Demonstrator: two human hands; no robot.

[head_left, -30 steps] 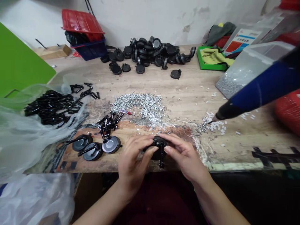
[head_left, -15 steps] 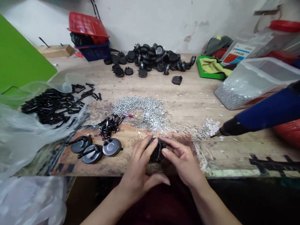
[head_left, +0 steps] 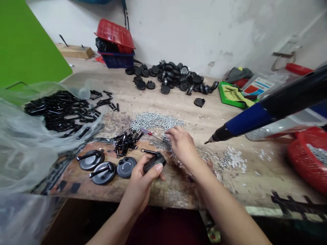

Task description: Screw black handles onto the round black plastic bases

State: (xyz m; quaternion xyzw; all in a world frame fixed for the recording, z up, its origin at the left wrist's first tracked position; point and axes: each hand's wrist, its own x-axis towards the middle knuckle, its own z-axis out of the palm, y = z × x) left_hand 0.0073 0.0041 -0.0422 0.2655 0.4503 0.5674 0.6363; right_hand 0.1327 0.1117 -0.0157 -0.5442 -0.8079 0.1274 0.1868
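My left hand (head_left: pixel 146 173) is closed around a round black disc-shaped part (head_left: pixel 155 161), tilted on edge, with a short black arm (head_left: pixel 148 151) sticking out to the left. My right hand (head_left: pixel 181 142) reaches over small metal nuts (head_left: pixel 172 156); its fingers are bent down and drawn together among them, and whatever they pinch is hidden. Right behind lies a heap of silver screws (head_left: pixel 155 120). A small screwdriver (head_left: pixel 146 131) with a clear reddish handle rests between the heap and a cluster of black arms (head_left: pixel 125 143). Left of my left hand lie three black discs (head_left: pixel 126 167), two with arms attached.
A blue electric screwdriver (head_left: pixel 245 122) hangs in from the right, tip above the bench. Below it lie white plastic bits and screws (head_left: pixel 233 159). A red basket (head_left: pixel 308 160) stands right; a plastic bag of black arms (head_left: pixel 58 112) left; piled black discs (head_left: pixel 176 76) behind.
My left hand has lifted the black disc off the bench and turned it, moving left. My right hand has left the disc and moved forward to the nuts. The view has shifted.
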